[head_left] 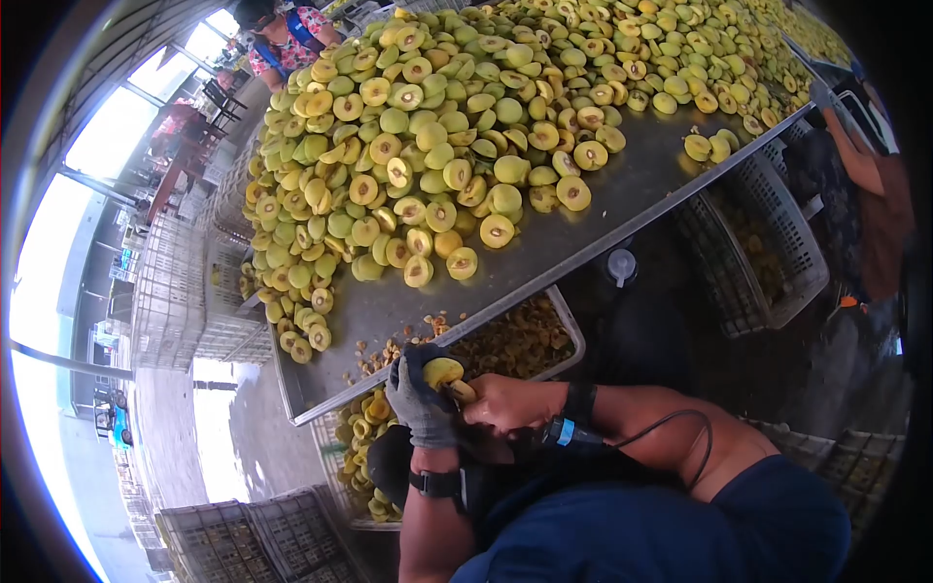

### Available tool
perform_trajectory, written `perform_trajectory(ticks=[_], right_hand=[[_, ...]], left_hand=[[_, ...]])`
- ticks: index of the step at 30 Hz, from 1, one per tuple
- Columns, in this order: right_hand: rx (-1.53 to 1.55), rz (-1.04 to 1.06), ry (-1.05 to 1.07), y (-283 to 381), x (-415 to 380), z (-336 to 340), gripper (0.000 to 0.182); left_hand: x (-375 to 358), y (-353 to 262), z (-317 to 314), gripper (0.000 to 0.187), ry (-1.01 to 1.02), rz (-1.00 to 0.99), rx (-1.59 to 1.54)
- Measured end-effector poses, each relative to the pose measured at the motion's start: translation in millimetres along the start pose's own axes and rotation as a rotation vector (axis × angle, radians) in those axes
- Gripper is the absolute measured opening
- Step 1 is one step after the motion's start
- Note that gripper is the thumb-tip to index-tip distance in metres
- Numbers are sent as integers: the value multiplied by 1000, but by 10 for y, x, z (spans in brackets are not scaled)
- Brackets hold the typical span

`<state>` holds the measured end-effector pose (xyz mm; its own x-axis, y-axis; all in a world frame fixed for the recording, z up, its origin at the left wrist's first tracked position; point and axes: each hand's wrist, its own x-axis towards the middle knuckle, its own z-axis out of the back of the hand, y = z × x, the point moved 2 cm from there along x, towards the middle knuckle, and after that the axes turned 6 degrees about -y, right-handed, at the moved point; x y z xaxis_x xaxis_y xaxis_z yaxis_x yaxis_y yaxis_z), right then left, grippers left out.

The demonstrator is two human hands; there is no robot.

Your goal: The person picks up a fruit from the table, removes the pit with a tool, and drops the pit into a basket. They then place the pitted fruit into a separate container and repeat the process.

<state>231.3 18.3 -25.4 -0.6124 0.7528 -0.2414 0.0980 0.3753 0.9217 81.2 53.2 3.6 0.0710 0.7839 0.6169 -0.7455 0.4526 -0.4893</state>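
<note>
My left hand (421,400), in a grey work glove with dark fingers, is closed around a yellow-green plum half (443,371) at the table's front edge. My bare right hand (512,402) is closed against the same fruit, its thumb side touching it. What my right fingers grip is hidden. Just beyond my hands, small brown pits and scraps (391,352) lie on the metal table (379,301). A large heap of halved plums (428,146), many with the pit showing, covers much of the tabletop.
Below the edge stand a crate of brown pits (575,335) and a crate of plum halves (352,476). Another white crate (802,248) is at right, near a seated person's arm (855,155). A person in a floral top (292,44) stands far left. Stacked crates (170,282) line the left.
</note>
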Motion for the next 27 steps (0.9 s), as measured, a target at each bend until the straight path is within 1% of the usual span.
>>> perform_trajectory(ticks=[1, 4, 7, 8, 10, 12, 15, 17, 19, 20, 22, 24, 25, 26, 27], right_hand=[[71, -145, 62, 76, -54, 8, 13], [396, -267, 215, -59, -30, -41, 19], [305, -221, 246, -24, -54, -58, 22], [233, -187, 204, 36, -79, -66, 22], [89, -120, 123, 167, -134, -112, 24], [120, -115, 137, 147, -133, -145, 24], [139, -146, 136, 55, -130, -188, 24], [190, -205, 154, 32, -119, -199, 24], [294, -295, 195, 12, -130, -219, 22], [259, -276, 190, -36, -116, -237, 21], [195, -225, 172, -152, -75, -283, 19], [338, -316, 252, -163, -117, -337, 18], [408, -362, 294, -158, -132, -372, 18], [398, -352, 246, -118, -113, -375, 18], [396, -343, 199, -90, -99, -419, 18]], left_hand=[[-23, 47, -27, 36, 14, 67, -77], [-91, 160, -65, 36, 53, 219, -267], [-121, 233, -76, 36, 101, 406, -518], [-130, 248, -80, 36, 120, 477, -615], [-103, 224, -61, 37, 61, 181, -342], [-108, 191, -34, 35, 11, 132, -297], [-165, 93, -27, 29, -36, 399, -569], [-156, 48, 9, 27, -50, 537, -737], [-185, 39, 28, 29, -36, 599, -852], [-196, 35, 48, 30, -36, 630, -909], [-187, 13, 128, 34, -11, 454, -729], [-209, 21, 173, 35, 32, 373, -663], [-208, 65, 183, 34, 58, 372, -688], [-178, 89, 161, 33, 80, 366, -716], [-176, 102, 153, 29, -18, 369, -683]])
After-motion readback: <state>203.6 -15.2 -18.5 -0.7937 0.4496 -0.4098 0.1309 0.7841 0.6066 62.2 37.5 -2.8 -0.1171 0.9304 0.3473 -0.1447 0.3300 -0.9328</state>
